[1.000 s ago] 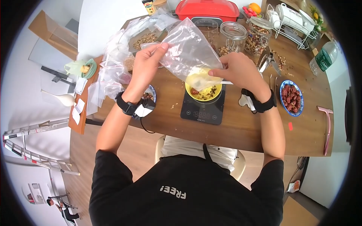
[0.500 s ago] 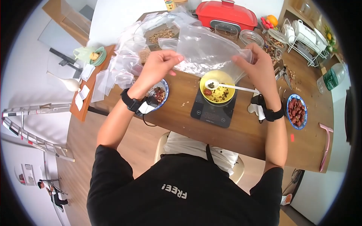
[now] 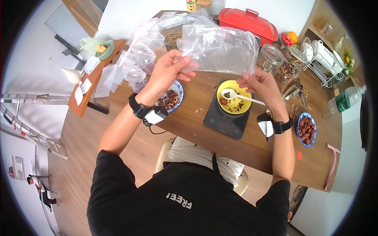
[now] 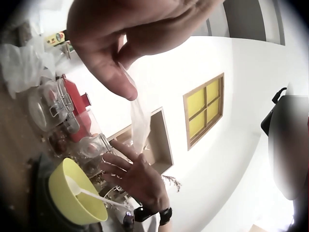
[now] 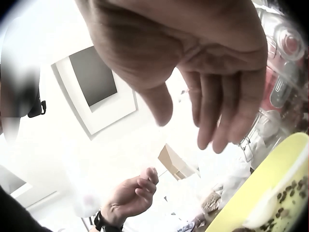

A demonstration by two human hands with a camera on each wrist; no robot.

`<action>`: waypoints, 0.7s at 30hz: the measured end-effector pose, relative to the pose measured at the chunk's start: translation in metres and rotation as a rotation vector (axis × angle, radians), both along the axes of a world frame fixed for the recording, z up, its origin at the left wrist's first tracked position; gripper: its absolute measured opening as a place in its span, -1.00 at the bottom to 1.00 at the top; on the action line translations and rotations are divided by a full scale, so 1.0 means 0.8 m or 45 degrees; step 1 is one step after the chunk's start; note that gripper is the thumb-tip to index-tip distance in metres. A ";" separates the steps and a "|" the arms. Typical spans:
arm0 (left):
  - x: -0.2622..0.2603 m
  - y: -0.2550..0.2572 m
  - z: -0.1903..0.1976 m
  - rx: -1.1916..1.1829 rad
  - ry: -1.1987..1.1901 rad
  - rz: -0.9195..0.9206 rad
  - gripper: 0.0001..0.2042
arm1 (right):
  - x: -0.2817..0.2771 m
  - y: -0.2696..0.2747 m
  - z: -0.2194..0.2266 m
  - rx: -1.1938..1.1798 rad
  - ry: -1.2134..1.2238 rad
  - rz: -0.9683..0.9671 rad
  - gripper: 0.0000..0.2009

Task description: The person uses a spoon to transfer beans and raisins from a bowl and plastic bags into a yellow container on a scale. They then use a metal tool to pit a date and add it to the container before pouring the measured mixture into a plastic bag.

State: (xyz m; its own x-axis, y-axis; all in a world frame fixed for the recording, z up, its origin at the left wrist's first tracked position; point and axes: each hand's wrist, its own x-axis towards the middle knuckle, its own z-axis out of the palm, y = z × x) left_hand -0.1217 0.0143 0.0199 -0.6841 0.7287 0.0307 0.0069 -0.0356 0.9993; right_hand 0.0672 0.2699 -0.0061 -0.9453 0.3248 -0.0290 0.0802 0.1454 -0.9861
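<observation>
While the clear plastic bag (image 3: 220, 49) hangs above the desk (image 3: 189, 118) toward its far edge, left fingers (image 3: 180, 64) pinching one side, right fingers (image 5: 211, 111) loosely spread by the other, we judge it light, limp, slick, best pinched at opposite corners.

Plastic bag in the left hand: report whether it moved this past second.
Yes: in the head view, the plastic bag has shifted toward the picture's top relative to the yellow bowl, which it partly overlapped and now clears.
</observation>
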 end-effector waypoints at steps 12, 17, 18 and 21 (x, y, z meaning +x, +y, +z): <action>-0.015 -0.005 -0.010 -0.057 0.098 -0.027 -0.85 | 0.006 -0.002 0.003 0.139 0.209 -0.022 -0.76; -0.024 -0.006 -0.010 -0.148 0.225 -0.010 -0.83 | 0.010 0.004 0.001 0.436 -0.146 0.133 -0.73; -0.025 -0.006 -0.010 -0.152 0.226 -0.015 -0.83 | 0.012 0.003 0.003 0.432 -0.146 0.128 -0.73; -0.021 -0.008 -0.010 -0.177 0.208 -0.028 -0.84 | 0.013 -0.009 0.015 0.405 -0.205 0.151 -0.74</action>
State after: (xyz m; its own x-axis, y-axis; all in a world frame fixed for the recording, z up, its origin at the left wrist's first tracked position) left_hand -0.1387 0.0077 0.0116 -0.6622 0.7484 0.0379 0.1696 0.1005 0.9804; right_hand 0.0780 0.2628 0.0057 -0.9686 0.2298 -0.0953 0.1944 0.4603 -0.8662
